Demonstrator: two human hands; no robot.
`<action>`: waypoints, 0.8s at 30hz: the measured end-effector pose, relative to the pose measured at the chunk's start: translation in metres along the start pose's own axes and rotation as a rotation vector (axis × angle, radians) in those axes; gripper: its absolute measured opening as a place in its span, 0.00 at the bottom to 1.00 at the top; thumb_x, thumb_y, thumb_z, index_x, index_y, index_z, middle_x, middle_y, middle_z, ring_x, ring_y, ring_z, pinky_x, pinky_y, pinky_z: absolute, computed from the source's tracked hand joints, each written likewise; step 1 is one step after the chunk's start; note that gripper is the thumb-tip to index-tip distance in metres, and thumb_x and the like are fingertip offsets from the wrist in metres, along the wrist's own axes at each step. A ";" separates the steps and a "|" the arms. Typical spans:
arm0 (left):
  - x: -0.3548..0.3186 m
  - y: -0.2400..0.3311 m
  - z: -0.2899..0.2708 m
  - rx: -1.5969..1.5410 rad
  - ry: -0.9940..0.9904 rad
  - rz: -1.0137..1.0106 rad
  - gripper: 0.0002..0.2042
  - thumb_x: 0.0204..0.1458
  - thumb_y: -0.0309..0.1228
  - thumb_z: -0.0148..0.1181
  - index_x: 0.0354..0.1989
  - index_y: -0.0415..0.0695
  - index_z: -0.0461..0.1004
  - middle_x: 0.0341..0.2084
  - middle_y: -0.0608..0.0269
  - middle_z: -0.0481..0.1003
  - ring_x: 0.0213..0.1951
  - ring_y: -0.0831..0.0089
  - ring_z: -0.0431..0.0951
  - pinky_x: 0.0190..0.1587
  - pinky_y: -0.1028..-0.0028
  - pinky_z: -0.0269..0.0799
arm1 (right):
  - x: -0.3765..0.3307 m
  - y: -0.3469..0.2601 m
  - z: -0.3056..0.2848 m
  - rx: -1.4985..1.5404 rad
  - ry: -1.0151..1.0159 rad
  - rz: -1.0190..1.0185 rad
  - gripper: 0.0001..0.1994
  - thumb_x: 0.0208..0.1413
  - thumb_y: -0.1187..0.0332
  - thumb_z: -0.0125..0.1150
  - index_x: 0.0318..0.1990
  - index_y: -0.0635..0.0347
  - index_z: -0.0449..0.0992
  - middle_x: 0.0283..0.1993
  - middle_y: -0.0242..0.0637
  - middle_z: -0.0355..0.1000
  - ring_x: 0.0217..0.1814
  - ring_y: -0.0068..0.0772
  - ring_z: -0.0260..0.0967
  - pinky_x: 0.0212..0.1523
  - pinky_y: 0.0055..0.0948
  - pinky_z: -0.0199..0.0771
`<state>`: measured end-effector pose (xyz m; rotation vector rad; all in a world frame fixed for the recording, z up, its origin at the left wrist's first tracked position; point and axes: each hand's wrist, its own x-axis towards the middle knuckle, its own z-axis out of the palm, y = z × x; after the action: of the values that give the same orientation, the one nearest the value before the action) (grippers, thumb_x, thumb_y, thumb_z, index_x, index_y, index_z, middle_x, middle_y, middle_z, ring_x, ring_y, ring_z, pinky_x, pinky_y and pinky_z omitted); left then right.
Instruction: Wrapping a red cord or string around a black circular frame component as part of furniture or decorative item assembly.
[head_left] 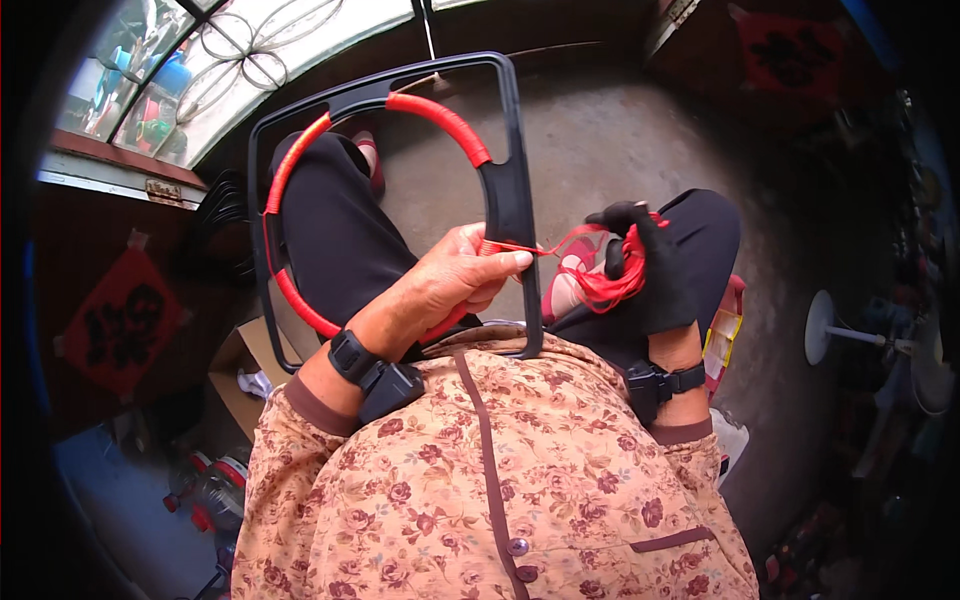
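Observation:
A black rectangular frame (520, 190) with rounded corners stands tilted over my lap. Inside it is a ring, wrapped in several stretches with red cord (445, 122); black shows bare between some of them. My bare left hand (460, 275) is closed on the ring's right side, thumb pressing at the end of a wrapped stretch. A taut red strand runs from there across the frame's side bar toward my right hand (662, 265). That hand wears a black glove and is closed around a loose bundle of red cord (620, 285), with loops hanging from it.
Both knees in dark trousers (335, 200) lie under the work. At the left stand an open cardboard box (250, 360) and clear bottles with red caps (218, 490). A white round-based stand (822, 328) is on the right. A window (240, 60) fills the upper left.

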<state>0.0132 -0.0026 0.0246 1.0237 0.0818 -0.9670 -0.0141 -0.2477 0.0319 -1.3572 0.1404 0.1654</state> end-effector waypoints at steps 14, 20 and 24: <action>-0.026 -0.013 -0.012 -0.041 0.225 0.165 0.05 0.57 0.31 0.56 0.38 0.45 0.70 0.14 0.79 0.58 0.10 0.89 0.50 0.12 0.85 0.45 | -0.047 -0.003 -0.255 1.012 0.404 -0.276 0.07 0.59 0.66 0.55 0.39 0.58 0.76 0.38 0.37 0.76 0.40 0.33 0.73 0.47 0.36 0.74; -0.019 -0.010 -0.003 -0.004 0.255 0.131 0.07 0.56 0.33 0.58 0.34 0.44 0.69 0.12 0.78 0.59 0.11 0.89 0.53 0.13 0.84 0.46 | -0.058 -0.052 -0.315 0.698 0.958 -0.379 0.21 0.61 0.51 0.44 0.41 0.59 0.75 0.41 0.41 0.74 0.44 0.38 0.70 0.52 0.41 0.69; -0.019 -0.016 0.001 0.013 0.212 0.176 0.11 0.56 0.37 0.58 0.36 0.42 0.69 0.16 0.72 0.66 0.16 0.84 0.64 0.17 0.82 0.60 | -0.001 -0.094 -0.175 0.157 0.443 -0.267 0.28 0.60 0.43 0.43 0.48 0.62 0.73 0.40 0.38 0.73 0.35 0.29 0.65 0.40 0.33 0.69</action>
<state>-0.0099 0.0065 0.0236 1.1234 0.1582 -0.6986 0.0027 -0.4382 0.0864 -1.2256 0.3339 -0.3667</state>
